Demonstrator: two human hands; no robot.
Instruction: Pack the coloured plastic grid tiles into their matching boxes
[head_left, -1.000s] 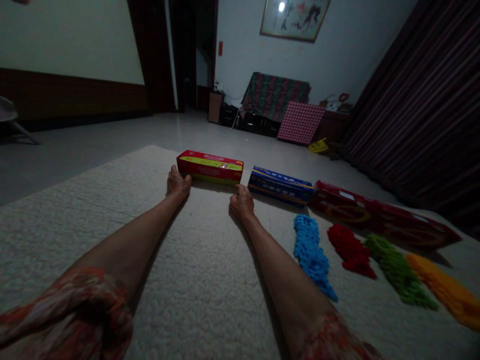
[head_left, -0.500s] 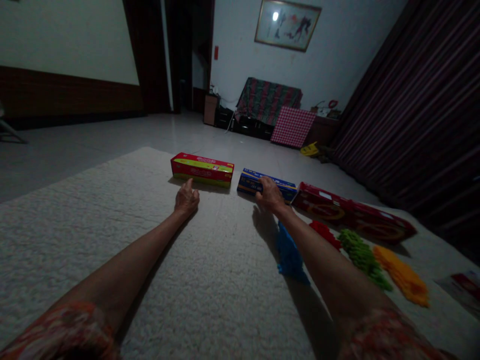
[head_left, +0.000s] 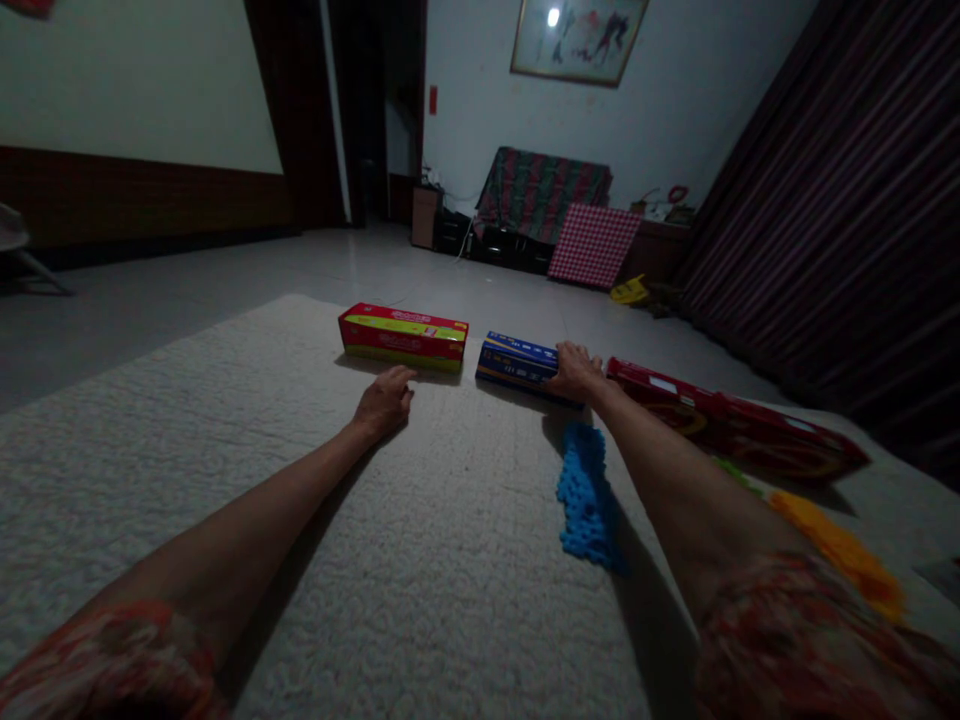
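My right hand (head_left: 576, 372) is wrapped around the right end of a long blue box (head_left: 517, 362) with gold stripes, which lies on the cream quilted mat (head_left: 420, 560). My left hand (head_left: 385, 402) rests on the mat just in front of a red and yellow-green box (head_left: 403, 338). Its fingers are loosely bent, apart from that box, with nothing in them. A blue crocheted piece (head_left: 587, 495) lies below my right hand, beside the forearm. Right of the blue box stands a long dark red carton (head_left: 735, 425).
An orange knitted piece (head_left: 840, 550) and a bit of a green one (head_left: 739, 475) show past my right forearm, which hides part of them. Tiled floor (head_left: 300, 265) surrounds the mat. Farther back are a cloth-covered piece of furniture (head_left: 551, 190) and a dark curtain (head_left: 802, 200).
My right hand has slid from the middle of the blue box to its right end. My left hand has shifted slightly right, its raised finger lowered. The view has tilted a little.
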